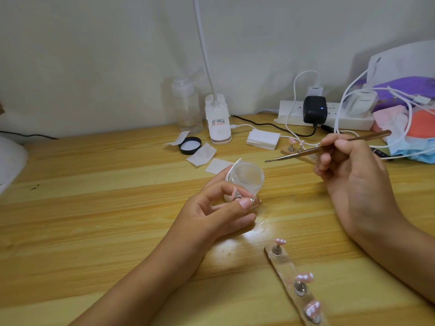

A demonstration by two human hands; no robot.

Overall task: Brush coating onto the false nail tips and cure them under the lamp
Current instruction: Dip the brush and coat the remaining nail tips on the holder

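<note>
My left hand (219, 208) pinches a small stand carrying a pink false nail tip (70, 193) between thumb and fingers, just in front of an open clear jar (247, 176) on the wooden table. My right hand (350, 168) grips a thin metallic brush (303, 153) like a pen, its tip pointing left, above and to the right of the jar. A clear holder strip (286, 267) at the near right carries three pink nail tips on pegs. A second holder (299, 152) with tips lies behind the brush. A white dome, possibly the curing lamp (9, 161), shows at the far left edge.
A white clip lamp base (217, 121) with a gooseneck stands at the back, beside a clear bottle (187, 107). The black jar lid (190, 145), paper wipes (201, 154), a pad stack (263, 139), a power strip (324, 116) with cables, and a pile of bags (407, 107) sit behind.
</note>
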